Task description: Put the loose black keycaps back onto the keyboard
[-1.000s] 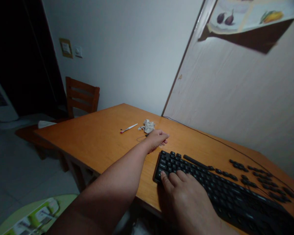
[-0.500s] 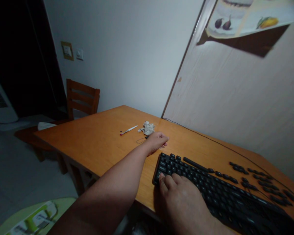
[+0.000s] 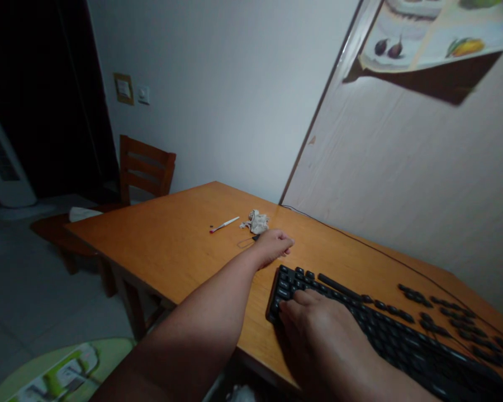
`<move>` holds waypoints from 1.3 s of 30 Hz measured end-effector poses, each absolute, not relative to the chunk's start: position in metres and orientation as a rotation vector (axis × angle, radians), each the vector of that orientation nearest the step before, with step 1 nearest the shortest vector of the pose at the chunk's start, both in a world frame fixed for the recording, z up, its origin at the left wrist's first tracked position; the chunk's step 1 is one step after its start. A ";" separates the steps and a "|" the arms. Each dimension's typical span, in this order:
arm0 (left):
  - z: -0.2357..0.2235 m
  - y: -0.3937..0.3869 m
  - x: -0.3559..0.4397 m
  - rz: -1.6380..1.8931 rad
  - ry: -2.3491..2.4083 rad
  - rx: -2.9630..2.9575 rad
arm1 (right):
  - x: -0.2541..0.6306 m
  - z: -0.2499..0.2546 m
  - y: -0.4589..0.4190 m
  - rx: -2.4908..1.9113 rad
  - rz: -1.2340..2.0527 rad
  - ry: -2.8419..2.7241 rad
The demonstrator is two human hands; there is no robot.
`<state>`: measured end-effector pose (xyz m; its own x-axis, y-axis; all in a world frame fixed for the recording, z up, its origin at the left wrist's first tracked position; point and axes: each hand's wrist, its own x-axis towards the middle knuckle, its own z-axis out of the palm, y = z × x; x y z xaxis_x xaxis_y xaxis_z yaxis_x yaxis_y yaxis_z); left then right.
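My left hand point(image 3: 275, 245) is closed, fingers curled together above the table beyond the keyboard's near corner; anything inside them is hidden. Partly behind its wrist lies a thin wire loop point(image 3: 245, 243) with a small black end. My right hand point(image 3: 322, 321) rests on the black keyboard point(image 3: 402, 346), fingers bent and pressed together at the keys near its left end. Its fingertips are partly hidden, so I cannot make out what is between them. Loose black keycaps point(image 3: 385, 306) and a long bar-shaped key point(image 3: 338, 285) lie along the keyboard's far edge.
A crumpled grey cloth or tissue point(image 3: 259, 221) and a white brush-like stick point(image 3: 225, 224) lie on the wooden table point(image 3: 171, 234). More loose keycaps point(image 3: 461, 318) are spread at right. A cable point(image 3: 352, 237) runs along the wall. A wooden chair point(image 3: 146, 167) stands beyond the table.
My right hand has lifted and turned slightly over the keys, its fingers drawn in closer. The left hand stays in about the same place; the whole view has shifted a little.
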<state>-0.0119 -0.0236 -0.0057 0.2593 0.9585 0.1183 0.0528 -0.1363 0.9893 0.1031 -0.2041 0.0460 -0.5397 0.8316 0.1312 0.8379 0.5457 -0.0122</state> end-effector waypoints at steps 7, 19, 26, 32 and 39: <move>-0.007 -0.023 -0.011 1.067 1.008 1.460 | 0.101 0.051 -0.199 -1.560 0.063 -2.555; -0.006 -0.024 -0.011 1.066 1.020 1.505 | 0.091 0.050 -0.203 -1.519 -0.112 -2.584; -0.005 -0.026 -0.011 1.060 1.029 1.523 | 0.096 0.042 -0.203 -1.526 -0.011 -2.543; -0.004 -0.026 -0.011 1.051 1.028 1.512 | 0.096 0.037 -0.207 -1.471 -0.081 -2.552; -0.004 -0.026 -0.011 1.056 1.029 1.525 | 0.098 0.042 -0.207 -1.507 -0.063 -2.594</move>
